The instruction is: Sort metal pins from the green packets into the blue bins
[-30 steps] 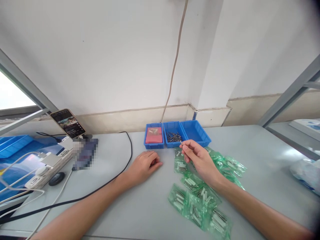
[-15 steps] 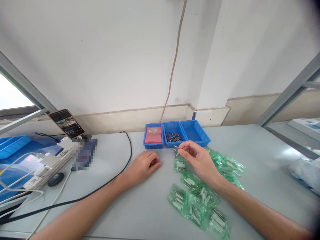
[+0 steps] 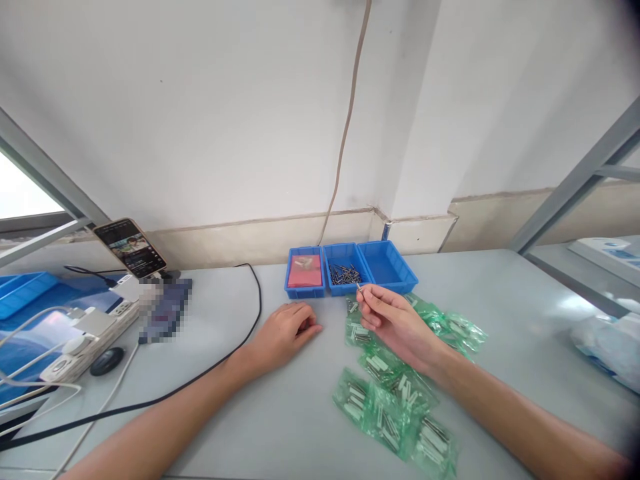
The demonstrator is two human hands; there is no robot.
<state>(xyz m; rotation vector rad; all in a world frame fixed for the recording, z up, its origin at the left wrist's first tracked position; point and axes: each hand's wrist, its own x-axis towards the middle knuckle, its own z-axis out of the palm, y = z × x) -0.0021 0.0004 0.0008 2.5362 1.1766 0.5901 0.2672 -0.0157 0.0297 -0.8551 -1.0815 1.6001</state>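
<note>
My left hand (image 3: pixel 289 335) rests on the grey table, fingers loosely curled and thumb held apart, with nothing visible in it. In front of the middle blue bin (image 3: pixel 367 279), my right hand (image 3: pixel 387 315) pinches a small metal screw (image 3: pixel 359 288) between thumb and fingertips. That bin holds a pile of similar metal screws (image 3: pixel 345 274). Below and beside the right hand lie several green-tinted plastic bags (image 3: pixel 389 417), containing metal screws and white plugs. The hand and forearm hide part of these bags.
Left of the screws stands a blue bin with red sheets (image 3: pixel 305 276) and a small bag; the right-hand blue bin (image 3: pixel 384 263) shows a bare floor. A phone (image 3: pixel 131 248), power strips (image 3: pixel 87 343) and a black cable (image 3: pixel 200 379) are at left. A clear bag (image 3: pixel 607 350) lies far right.
My right hand has turned, so the screw now points up near the middle bin's front edge. The left hand stays in place. The whole view has shifted slightly.
</note>
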